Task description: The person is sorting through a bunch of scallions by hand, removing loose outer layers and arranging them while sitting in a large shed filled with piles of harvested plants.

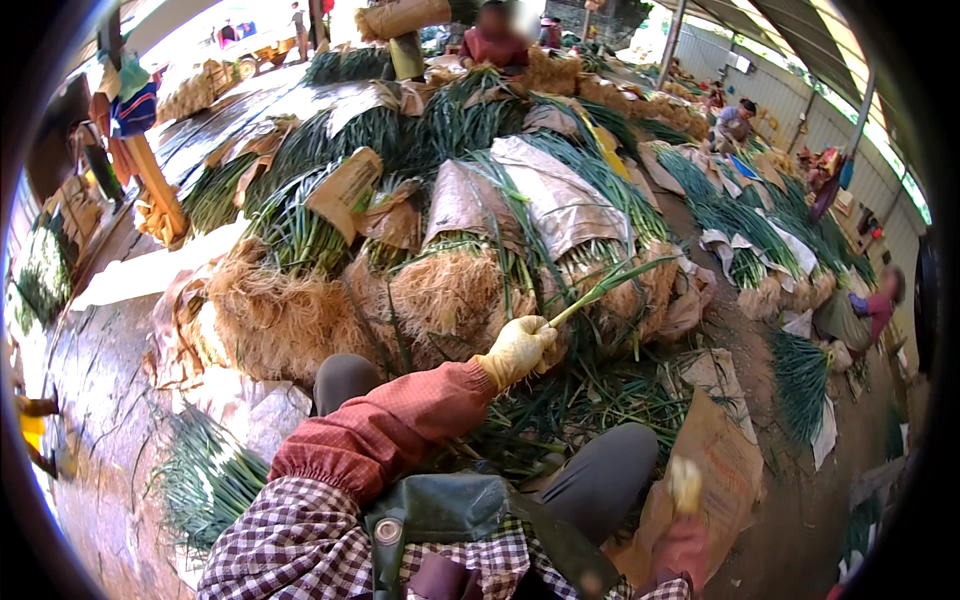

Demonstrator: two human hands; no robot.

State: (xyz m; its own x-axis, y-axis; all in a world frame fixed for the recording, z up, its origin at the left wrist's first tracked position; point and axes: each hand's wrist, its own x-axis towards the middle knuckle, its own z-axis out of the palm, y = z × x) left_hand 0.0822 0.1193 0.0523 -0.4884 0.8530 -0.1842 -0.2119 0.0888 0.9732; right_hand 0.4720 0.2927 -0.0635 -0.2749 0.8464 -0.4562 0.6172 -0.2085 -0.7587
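Note:
My left hand [521, 350], in a pale yellow glove, is closed on a green onion [590, 299]. Its green leaves point up and to the right from the fist, and its root end is hidden by the hand. My right hand [685, 484], also gloved, is smeared by motion beside my right knee, over a brown paper-like sack [722, 450]; its fingers cannot be made out. Just beyond my left hand stand large bundles of green onions with shaggy tan roots [445, 292] facing me. Loose green leaves [600, 400] lie between my knees and the bundles.
Pale sacking [545, 190] covers part of the heap. Trimmed green onions [212, 470] lie at my left. On the right are more bundles [735, 225], a small pile [800, 385] and a seated person [875, 305]. A post [150, 170] stands far left; other people work farther back.

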